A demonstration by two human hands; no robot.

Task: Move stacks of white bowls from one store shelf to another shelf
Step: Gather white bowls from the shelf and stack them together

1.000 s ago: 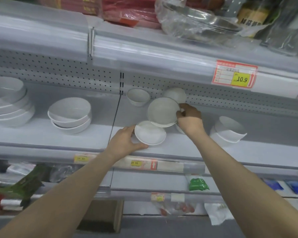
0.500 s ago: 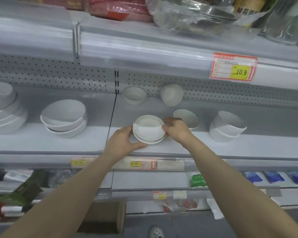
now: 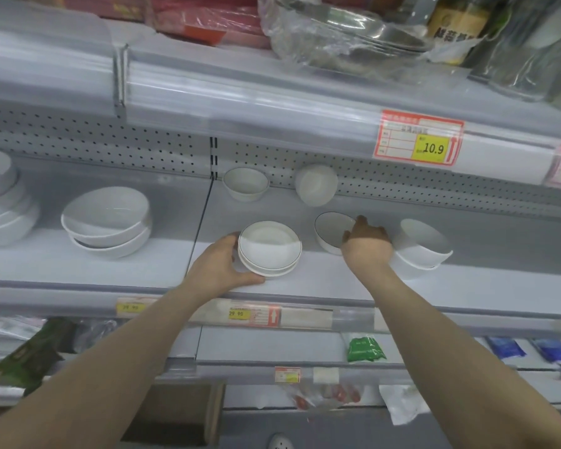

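A stack of shallow bowls (image 3: 269, 246) is set near the front edge of the middle shelf (image 3: 321, 280). Its left side is gripped by the left hand (image 3: 222, 265), with the fingers curled round it and the thumb laid along its base. Just to the right, a dark-rimmed bowl (image 3: 332, 230) is tilted on the shelf. Its right edge is covered by the right hand (image 3: 366, 246), and whether those fingers are closed on it cannot be told. Two nested bowls (image 3: 423, 246) are leaned just beyond that hand.
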